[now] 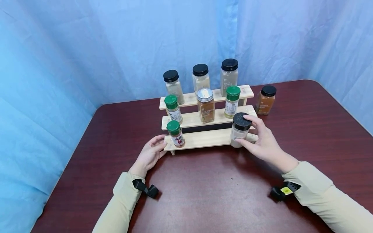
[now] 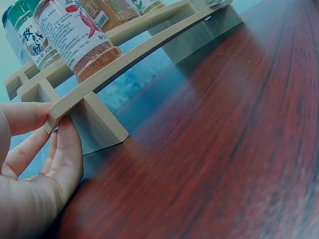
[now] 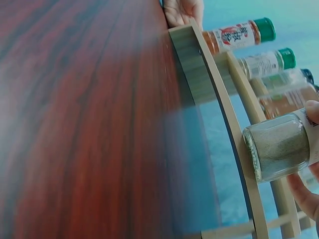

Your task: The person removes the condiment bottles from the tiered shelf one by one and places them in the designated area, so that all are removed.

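The rack [image 1: 207, 138] is cream, the table [image 1: 209, 194] streaked maroon.

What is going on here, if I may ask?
A person's right hand holds a black-lidded jar at the right end of the lowest shelf of a wooden rack, while the left hand grips that shelf's left end. Whether the jar fully rests there is hard to tell. A green-capped bottle stands near the shelf's left end, and the two shelves above hold three containers each. An orange-brown jar stands on the table, right of the rack.
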`<move>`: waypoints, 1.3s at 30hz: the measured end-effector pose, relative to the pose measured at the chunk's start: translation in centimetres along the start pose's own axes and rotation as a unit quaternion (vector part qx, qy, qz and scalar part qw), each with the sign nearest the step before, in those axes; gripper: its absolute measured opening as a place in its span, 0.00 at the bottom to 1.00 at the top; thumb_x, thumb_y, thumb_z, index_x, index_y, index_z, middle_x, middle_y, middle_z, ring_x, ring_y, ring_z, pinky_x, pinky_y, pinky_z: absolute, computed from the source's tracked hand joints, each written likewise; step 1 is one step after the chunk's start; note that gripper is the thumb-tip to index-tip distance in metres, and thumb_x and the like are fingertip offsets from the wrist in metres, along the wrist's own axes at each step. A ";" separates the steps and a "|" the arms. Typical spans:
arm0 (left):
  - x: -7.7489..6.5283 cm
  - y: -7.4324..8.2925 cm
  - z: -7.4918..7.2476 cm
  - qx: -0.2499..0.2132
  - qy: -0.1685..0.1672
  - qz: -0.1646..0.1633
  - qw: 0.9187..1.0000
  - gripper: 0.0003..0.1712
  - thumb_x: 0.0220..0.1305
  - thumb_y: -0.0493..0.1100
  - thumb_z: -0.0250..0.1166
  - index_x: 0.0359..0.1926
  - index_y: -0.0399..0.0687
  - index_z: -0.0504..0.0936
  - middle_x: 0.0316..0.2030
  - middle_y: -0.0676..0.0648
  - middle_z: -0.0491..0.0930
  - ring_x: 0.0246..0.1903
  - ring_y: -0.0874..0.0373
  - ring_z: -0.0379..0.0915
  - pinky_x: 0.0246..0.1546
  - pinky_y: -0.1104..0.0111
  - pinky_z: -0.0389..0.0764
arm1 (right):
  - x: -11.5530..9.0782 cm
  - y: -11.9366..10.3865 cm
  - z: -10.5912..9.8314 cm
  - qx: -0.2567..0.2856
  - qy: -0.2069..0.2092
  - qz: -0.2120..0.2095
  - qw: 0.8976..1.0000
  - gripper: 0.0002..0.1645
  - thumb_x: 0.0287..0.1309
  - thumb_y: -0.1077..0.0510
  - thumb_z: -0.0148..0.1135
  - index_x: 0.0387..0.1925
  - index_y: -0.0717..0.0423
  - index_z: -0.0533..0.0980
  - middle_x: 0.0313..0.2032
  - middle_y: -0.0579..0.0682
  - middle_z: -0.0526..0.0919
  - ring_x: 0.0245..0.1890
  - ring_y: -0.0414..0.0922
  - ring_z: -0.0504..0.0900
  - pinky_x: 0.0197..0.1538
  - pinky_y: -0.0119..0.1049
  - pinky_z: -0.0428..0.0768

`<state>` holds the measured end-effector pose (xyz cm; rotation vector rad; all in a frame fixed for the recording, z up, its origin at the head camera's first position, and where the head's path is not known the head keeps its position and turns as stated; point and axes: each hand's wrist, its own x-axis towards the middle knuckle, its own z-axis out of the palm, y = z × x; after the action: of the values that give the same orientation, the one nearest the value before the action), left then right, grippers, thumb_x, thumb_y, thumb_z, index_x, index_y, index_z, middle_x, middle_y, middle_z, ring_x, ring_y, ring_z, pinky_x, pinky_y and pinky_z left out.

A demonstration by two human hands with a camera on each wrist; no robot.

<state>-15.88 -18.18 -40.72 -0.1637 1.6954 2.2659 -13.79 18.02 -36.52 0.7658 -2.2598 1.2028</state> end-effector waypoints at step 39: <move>0.0 -0.1 0.1 -0.015 0.004 0.004 1.000 0.17 0.68 0.27 0.47 0.54 0.47 0.67 0.34 0.55 0.75 0.32 0.68 0.75 0.35 0.76 0.77 | -2.2 4.1 -7.3 -0.065 0.040 0.110 0.991 0.54 0.41 0.80 0.65 0.67 0.59 0.49 0.50 0.65 0.72 0.42 0.14 0.67 0.41 0.09 0.68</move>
<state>-15.84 -18.11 -40.74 -0.1738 1.6703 2.2991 -13.91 26.69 -36.60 0.4215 -2.3758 1.1460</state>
